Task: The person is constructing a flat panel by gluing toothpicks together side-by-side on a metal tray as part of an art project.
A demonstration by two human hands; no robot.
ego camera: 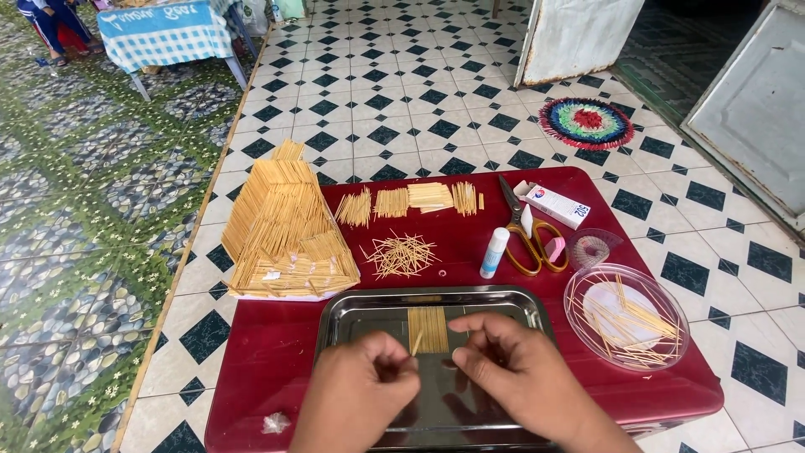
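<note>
My left hand point(362, 387) pinches a single thin wooden stick point(416, 343) over a shallow metal tray point(352, 309) on a red table point(268, 335). In the tray lies a small flat panel of sticks set side by side point(428, 327), and the held stick's tip points at its lower left edge. My right hand point(513, 369) hovers just right of the panel with fingers curled, touching the tray near the panel's lower right; I see nothing gripped in it.
A stick-built roof-like model point(285, 231) sits at the table's left. Behind the tray lie loose sticks point(401, 254), several bundles point(417, 201), a glue stick point(494, 252), scissors point(528, 235), a small box point(553, 204) and a clear bowl of sticks point(627, 317). Tiled floor surrounds the table.
</note>
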